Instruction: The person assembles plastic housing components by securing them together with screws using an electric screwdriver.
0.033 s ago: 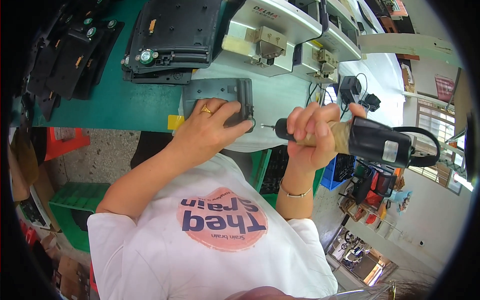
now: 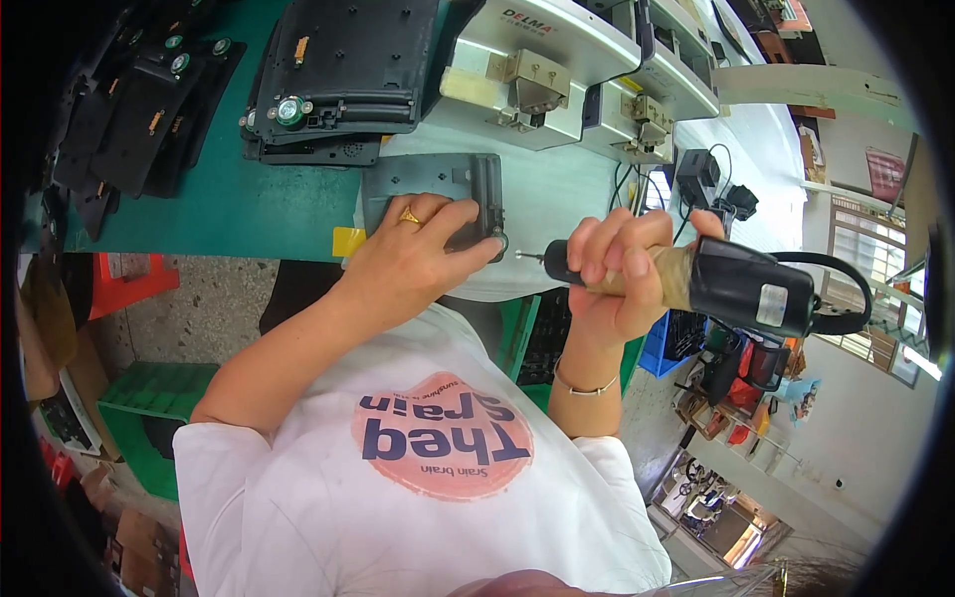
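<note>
A dark plastic panel [image 2: 423, 174] lies at the front edge of the bench. My left hand [image 2: 413, 244] lies over it with fingers bent, gripping its near part; the thumb touches a small round part [image 2: 500, 243] at the panel's right corner. A wrapped electric screwdriver [image 2: 751, 287] is in my right hand [image 2: 622, 267], held roughly level. Its bit points left at the round part, a short gap away. My left hand hides the panel's lower part.
Stacked black panels [image 2: 348, 60] with round speaker-like parts stand behind, and more panels [image 2: 149, 129] lie at far left. Two metal-bracketed machines [image 2: 537, 85] line the back. A cable [image 2: 846, 320] trails from the screwdriver. A green crate [image 2: 159, 388] sits on the floor.
The screwdriver and my right hand have shifted very slightly to the left, bringing the bit a little closer to the panel. My left hand has stayed in place.
</note>
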`<state>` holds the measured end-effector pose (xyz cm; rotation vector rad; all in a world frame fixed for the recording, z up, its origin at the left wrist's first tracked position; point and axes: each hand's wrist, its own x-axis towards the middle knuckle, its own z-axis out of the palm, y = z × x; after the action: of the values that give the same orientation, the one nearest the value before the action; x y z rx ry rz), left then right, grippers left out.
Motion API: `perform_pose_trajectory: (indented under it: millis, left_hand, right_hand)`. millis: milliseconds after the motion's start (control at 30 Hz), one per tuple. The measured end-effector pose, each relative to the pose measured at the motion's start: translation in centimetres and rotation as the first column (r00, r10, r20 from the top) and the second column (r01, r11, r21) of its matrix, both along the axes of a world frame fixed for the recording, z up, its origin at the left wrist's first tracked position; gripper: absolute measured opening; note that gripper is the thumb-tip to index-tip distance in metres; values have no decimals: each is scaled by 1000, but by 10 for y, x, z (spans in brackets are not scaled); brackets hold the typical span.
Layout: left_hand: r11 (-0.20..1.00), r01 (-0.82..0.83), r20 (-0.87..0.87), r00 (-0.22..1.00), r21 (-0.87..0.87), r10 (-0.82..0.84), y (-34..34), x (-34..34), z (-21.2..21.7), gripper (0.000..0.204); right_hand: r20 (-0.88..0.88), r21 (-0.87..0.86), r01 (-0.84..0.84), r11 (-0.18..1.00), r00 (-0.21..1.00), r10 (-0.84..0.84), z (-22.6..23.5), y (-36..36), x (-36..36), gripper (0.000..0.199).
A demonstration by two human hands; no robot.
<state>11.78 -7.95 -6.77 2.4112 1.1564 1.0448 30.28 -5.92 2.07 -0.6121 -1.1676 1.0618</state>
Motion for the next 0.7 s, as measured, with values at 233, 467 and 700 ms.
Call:
perform_pose_trajectory:
  millis: [233,467,700]
  left_hand:
    - [998,39,-38,998,-53,-42,-2,-2,5,35]
    - [999,15,-9,1000,-46,-15,-1,1,5,35]
    - [1000,-2,-1,1000,-29,2,-1,0,4,38]
  right_hand:
    - [14,0,34,999,999,-34,-9,-12,-6,60]
    - [23,6,32,999,999,-32,-13,-10,-11,59]
    - [102,84,-2,996,995,-7,-19,-11,-10,59]
